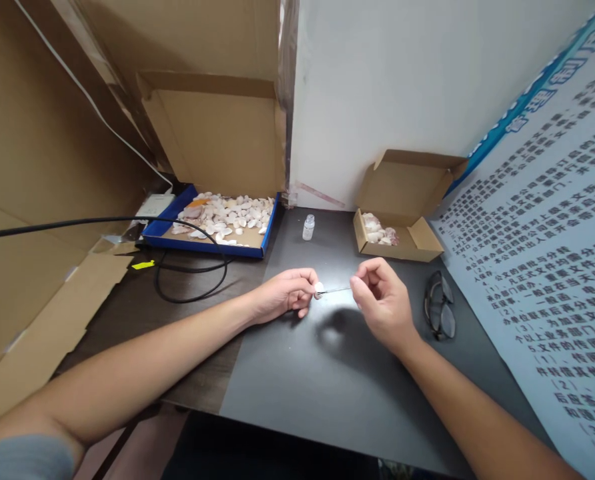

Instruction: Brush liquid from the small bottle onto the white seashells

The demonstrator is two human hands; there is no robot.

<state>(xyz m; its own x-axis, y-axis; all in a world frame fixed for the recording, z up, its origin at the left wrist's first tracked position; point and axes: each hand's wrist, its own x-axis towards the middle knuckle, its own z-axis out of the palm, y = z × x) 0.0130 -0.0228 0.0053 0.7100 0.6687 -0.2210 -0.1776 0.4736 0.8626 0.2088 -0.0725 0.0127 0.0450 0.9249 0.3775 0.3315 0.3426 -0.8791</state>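
1. Nearest is the dark counter (187,381), with a smooth grey mat (287,387) over its right part; both hands are above this mat.
2. The right hand (385,303) has its thumb and forefinger closed together on the end of a thin, needle-like tool (336,291).
3. The left hand (275,298) pinches a small pale shell (319,287) between its fingertips, while its other fingers are curled loosely. The tool's far end meets the shell, or almost; I cannot tell exactly.
4. In my judgement, the step in hand is fine work with the tool at this shell. The next move calls for a firm but gentle pinch, a steady left hand, and small, light motions of the tool, because the shell looks easy to slip.
5. Beside the right hand, the eyeglasses (446,321) lie on the mat.
6. Farther, a small glass vial (308,229) stands upright.
7. At the back are an open cardboard box (402,252) on the right and a blue-edged tray (247,251) on the left, both holding pale shells.
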